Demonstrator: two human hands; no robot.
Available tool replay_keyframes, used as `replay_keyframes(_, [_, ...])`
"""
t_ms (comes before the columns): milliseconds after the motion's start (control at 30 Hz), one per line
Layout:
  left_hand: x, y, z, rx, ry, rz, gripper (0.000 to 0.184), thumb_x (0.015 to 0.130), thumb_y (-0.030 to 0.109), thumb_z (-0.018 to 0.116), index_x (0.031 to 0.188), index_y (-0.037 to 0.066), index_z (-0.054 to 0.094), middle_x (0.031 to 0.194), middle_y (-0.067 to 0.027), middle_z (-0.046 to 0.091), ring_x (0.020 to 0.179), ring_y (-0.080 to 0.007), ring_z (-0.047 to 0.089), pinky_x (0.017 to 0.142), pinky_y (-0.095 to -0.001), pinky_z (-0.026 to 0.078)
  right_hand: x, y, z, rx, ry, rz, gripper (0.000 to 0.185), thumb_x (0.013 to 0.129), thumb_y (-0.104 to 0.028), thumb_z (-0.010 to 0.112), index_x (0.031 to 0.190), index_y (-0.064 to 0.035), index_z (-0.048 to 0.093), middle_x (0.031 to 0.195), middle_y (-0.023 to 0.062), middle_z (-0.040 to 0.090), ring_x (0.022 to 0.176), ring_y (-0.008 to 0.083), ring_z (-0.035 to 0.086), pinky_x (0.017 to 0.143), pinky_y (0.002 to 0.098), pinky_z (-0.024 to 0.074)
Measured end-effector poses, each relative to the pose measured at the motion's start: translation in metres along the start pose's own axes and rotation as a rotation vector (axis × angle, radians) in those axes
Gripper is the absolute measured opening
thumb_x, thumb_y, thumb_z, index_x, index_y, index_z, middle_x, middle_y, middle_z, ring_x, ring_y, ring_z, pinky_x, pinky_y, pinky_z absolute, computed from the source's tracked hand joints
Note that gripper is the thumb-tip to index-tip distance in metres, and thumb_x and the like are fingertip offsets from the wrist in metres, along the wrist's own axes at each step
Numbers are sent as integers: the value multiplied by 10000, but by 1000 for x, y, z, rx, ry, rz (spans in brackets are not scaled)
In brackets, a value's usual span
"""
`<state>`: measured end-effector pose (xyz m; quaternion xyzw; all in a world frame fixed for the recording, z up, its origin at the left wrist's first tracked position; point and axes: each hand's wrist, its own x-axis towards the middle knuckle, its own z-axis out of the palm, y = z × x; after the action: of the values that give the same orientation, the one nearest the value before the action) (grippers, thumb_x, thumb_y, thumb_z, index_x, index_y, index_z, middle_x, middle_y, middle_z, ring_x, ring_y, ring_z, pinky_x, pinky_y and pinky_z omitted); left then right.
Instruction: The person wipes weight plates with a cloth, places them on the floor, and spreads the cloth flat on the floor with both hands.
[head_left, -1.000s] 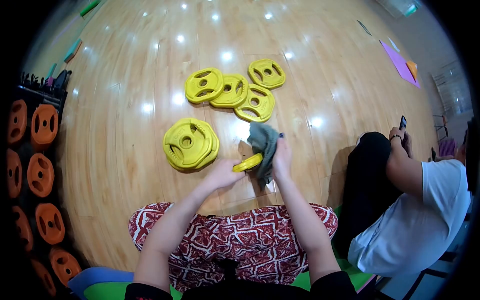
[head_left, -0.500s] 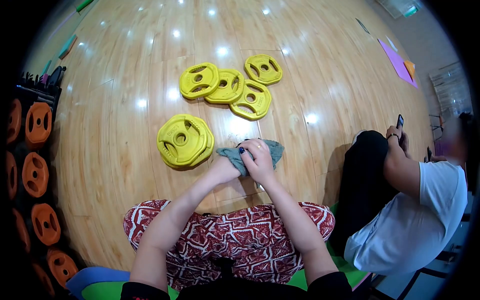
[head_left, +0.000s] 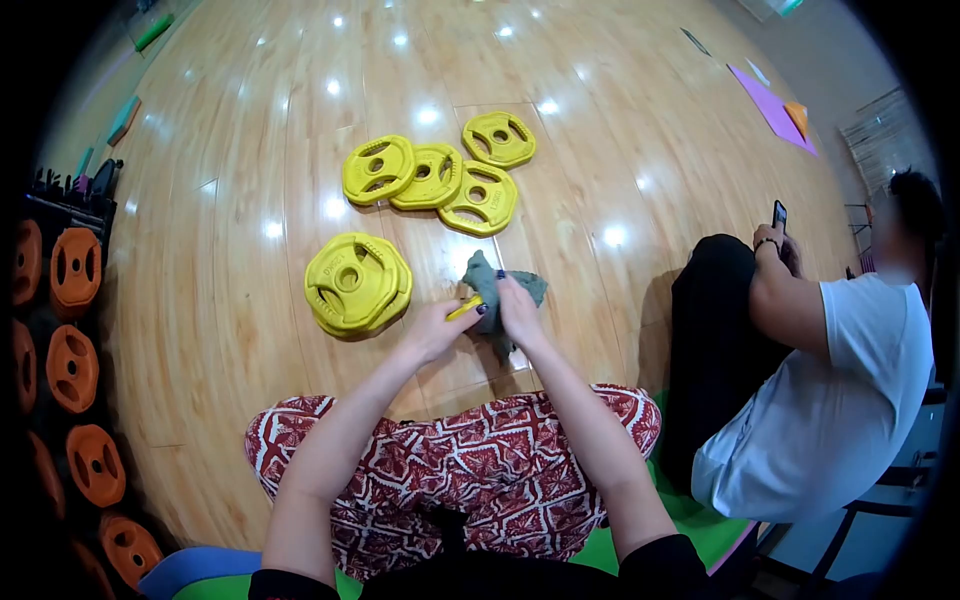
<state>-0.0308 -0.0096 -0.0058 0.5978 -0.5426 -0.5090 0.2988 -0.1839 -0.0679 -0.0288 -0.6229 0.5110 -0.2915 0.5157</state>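
Held yellow weight plate [head_left: 464, 308]: above the wooden floor [head_left: 590, 330], in front of the crossed legs, mostly hidden by the gray-green cloth [head_left: 482, 282], only a strip of edge showing. Left hand [head_left: 432, 329] closed around the plate's near-left side. Right hand [head_left: 518, 312] gripping the cloth against the plate, fingers partly hidden, cloth ends hanging out past it. Left of the hands, near them: stack of yellow plates [head_left: 377, 267], lying flat, top one off-center. Farther out: group of four yellow plates [head_left: 437, 163], three overlapping, the fourth at the group's far right. Patterned trousers [head_left: 450, 470] under the forearms, green mat [head_left: 640, 510] below. Far left: orange plates [head_left: 77, 248] upright in rows on a dark rack. Right side: another person [head_left: 830, 400] seated, white shirt, black trousers, holding a phone [head_left: 779, 214]. Purple mat [head_left: 768, 106] far right on the floor.
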Motion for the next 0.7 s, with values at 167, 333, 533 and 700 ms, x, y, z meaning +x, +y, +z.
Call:
replay_keyframes(167, [-25, 0, -3, 133, 117, -4, 521, 784, 469, 464, 696, -28, 591, 578, -193, 522, 573, -301, 532, 567, -352, 403, -16, 1, 17, -170, -56, -293, 357, 894, -201, 318, 1110, 29, 485, 1161, 217, 468, 1135, 321, 403, 963, 358, 301])
replay_keyframes(333, [-31, -30, 21, 138, 213, 33, 454, 781, 420, 487, 730, -16, 600, 587, -174, 545, 571, -264, 548, 565, -355, 409, -45, -11, 18, -260, -20, -366, 379, 856, -160, 369, 1193, 10, 407, 1231, 203, 414, 1194, 320, 334, 991, 377, 259])
replay_keyframes(533, [-39, -58, 35, -136, 217, -65, 320, 810, 283, 526, 834, -27, 599, 678, -55, 590, 626, -97, 509, 571, -270, 417, -146, -44, -27, -333, 397, -464, 378, 719, -94, 529, 1087, -19, 482, 1208, 179, 438, 1115, 344, 394, 957, 426, 271])
replay_keyframes(700, [-34, -59, 27, -29, 209, 5, 338, 830, 299, 471, 770, -16, 577, 621, -18, 504, 523, -96, 462, 488, -241, 391, -259, -1, -120, -426, 927, -324, 183, 695, 46, 482, 849, -4, 567, 998, 127, 574, 927, 274, 518, 837, 349, 384])
